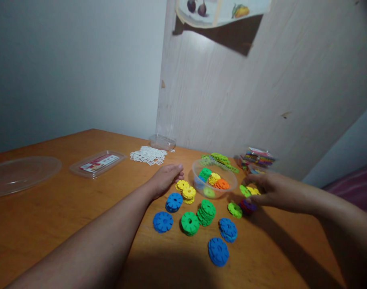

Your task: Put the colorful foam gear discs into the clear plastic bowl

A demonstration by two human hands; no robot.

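Note:
My left hand (167,179) rests on the table, fingers loosely curled and thumb on top; I see nothing held in it. Beside it are two stacks of yellow notched plastic discs (188,194). A clear round bowl (231,173) stands between my hands, holding green, yellow, orange and blue discs. My right hand (263,188), slightly blurred, has its thumb and fingers around yellow discs (253,191) right of the bowl. Light green discs (235,210) and dark purple discs (248,206) lie by its thumb. Nearer me are green stacks (189,223) and blue stacks (218,251).
White square pieces (149,155) lie heaped near a clear box (162,142) at the back. Left are a labelled clear lid (97,163) and a round lid (23,174). Light green pieces (221,159) lie behind the bowl; a colourful stack (257,157) stands back right.

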